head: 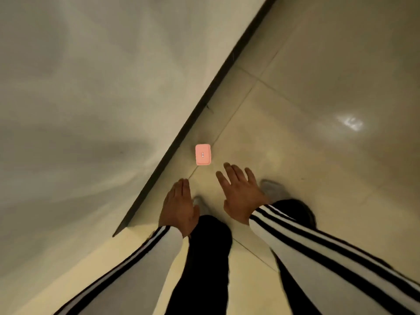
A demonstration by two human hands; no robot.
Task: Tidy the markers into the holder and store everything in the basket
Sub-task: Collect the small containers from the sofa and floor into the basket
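Trouble: left hand (179, 205) and right hand (241, 196) hover flat-fingered and empty near the pink box (203, 154), no markers, holder or basket visible, so a careless step might kick it.

dim, warm yellowish indoor light; one white glare patch (350, 122) on the glossy floor (318, 83) at right points to a source overhead, and a broad soft shadow (102, 151) lies across the wall (79, 76) at left. whole frame is soft with motion smear, heaviest on the wall and toward the edges: left hand (179, 208), right hand (241, 196) and striped sleeves (329, 253) have fuzzy outlines, while the small pink object (203, 154) keeps comparatively crisp edges. wide-angle distortion tilts the dark skirting line (204, 103) and stretches the sleeves at the lower corners.
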